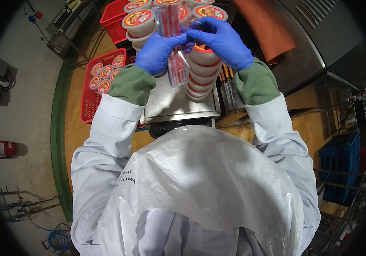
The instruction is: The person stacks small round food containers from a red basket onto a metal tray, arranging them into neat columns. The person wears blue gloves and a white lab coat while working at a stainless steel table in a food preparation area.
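Observation:
In my gloved left hand [159,51] is a flat bundle of clear plastic sleeves with red print [178,70], its lower end hanging below my fingers. My gloved right hand [223,41] meets it at the bundle's right edge, thumb and fingertips on clear plastic film; how many layers they pinch cannot be told. Just under my hands stands a leaning stack of round lidded plastic tubs [203,75] on a stainless steel tabletop [167,104]. More tubs with red and yellow lid labels [138,20] are stacked behind my hands, partly covered by them.
A red plastic crate [88,104] with several small labelled tubs [106,71] is at the left, another red crate [114,24] beyond it. Knives with orange handles [228,92] hang by the table's right edge. Steel equipment [298,67] with an orange-brown sheet [267,32] stands right.

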`<control>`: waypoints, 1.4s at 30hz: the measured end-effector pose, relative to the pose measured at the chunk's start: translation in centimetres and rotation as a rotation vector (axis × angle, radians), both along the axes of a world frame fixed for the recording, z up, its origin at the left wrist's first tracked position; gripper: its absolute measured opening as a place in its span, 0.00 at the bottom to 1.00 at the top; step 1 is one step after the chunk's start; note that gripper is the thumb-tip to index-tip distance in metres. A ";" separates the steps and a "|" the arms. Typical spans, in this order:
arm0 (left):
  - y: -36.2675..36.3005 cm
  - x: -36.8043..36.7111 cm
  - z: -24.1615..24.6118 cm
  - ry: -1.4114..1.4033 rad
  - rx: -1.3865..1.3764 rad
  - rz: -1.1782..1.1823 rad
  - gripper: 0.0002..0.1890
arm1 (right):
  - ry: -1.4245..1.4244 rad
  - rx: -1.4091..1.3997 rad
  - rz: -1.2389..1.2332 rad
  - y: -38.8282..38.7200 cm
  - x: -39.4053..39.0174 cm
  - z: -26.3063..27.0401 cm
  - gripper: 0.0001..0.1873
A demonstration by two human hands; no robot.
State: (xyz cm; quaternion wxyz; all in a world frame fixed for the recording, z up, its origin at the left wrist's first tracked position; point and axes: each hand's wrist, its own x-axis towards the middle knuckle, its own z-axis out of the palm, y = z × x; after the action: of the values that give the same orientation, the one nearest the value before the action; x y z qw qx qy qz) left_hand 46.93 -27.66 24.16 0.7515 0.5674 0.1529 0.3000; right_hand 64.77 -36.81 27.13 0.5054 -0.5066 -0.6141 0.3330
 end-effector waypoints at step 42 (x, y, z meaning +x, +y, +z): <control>1.5 3.5 -2.6 0.144 -0.109 0.126 0.12 | -0.150 -0.151 -0.182 2.7 7.8 -4.8 0.25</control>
State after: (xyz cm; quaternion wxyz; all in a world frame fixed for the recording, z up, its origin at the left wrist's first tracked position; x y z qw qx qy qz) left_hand 50.39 -26.14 21.54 0.7480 0.5349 0.2581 0.2963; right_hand 72.61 -34.14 22.29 0.4465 -0.6205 -0.5746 0.2923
